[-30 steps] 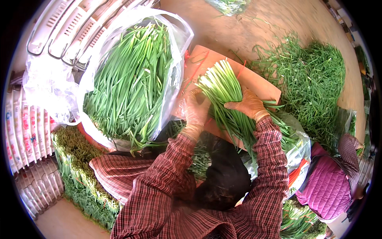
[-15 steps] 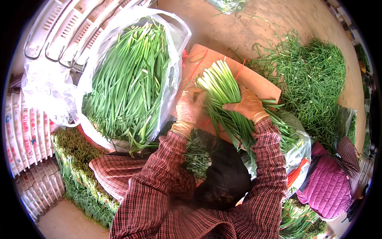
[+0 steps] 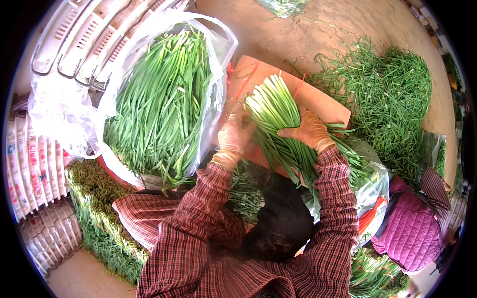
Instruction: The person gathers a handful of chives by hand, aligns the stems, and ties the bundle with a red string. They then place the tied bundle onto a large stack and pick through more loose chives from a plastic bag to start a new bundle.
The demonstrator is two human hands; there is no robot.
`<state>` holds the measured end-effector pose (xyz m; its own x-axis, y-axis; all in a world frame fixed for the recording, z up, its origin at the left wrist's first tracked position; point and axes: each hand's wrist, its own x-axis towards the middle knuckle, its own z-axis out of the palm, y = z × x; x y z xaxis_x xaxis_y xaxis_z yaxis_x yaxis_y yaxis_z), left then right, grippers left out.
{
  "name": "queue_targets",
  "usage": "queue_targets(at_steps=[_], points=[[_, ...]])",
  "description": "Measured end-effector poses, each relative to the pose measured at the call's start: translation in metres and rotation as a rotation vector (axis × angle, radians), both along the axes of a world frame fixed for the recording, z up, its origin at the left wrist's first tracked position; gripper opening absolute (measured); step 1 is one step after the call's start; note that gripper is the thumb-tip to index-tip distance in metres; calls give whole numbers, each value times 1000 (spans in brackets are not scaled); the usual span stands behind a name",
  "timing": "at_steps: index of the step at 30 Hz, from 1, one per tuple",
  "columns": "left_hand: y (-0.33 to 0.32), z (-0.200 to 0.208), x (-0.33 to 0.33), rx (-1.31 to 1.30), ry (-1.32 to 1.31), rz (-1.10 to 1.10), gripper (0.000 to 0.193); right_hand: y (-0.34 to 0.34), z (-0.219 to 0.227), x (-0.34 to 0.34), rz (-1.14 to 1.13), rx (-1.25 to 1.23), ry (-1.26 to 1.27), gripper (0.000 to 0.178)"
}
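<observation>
A bundle of garlic chives (image 3: 274, 104) with pale cut ends lies slantwise on an orange-brown board (image 3: 325, 110); its green leaves trail toward my lap. My right hand (image 3: 309, 131), in a thin orange-tinted glove, is closed around the bundle's right side, thumb across the top. At the left edge of the stems is my left hand (image 3: 235, 133), gloved alike and slightly blurred. Its thumb stands apart from the fingers, and nothing shows gripped in it. Two red ties (image 3: 300, 85) lie across the board.
Left of the board stands a clear plastic bag (image 3: 224, 42) full of loose chives. White crates (image 3: 74, 37) sit at far left. A heap of chives (image 3: 387, 94) covers the floor at right, near a person in a purple padded vest (image 3: 408, 231). Stacked bundles (image 3: 107, 238) lie at lower left.
My left hand has shifted slightly at the stem edge and is more blurred now. My right hand and the bundle stay in place.
</observation>
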<state>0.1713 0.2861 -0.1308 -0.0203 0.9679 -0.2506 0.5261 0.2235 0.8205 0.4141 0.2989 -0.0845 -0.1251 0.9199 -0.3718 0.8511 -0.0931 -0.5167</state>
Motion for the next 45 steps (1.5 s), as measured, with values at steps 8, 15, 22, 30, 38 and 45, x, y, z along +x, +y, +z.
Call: queue_targets(at_steps=[8,15,22,30,38,45], points=[[13,23,4,-167,138,-78,33,-1,4,1,-9,-23,-5,106],[22,-9,0,-265,-287,76,20,0,5,-2,-18,-56,-17,108],[21,7,-44,-186,-923,278,6,-1,12,-2,-32,-68,-20,106],[-26,86,-134,185,-1319,129,17,-2,10,-3,-43,-23,-23,102],[-86,145,-247,128,-1342,-332,10,2,12,-5,-45,-57,61,100],[-97,106,-132,-272,95,-288,53,3,5,0,-56,-115,21,96]])
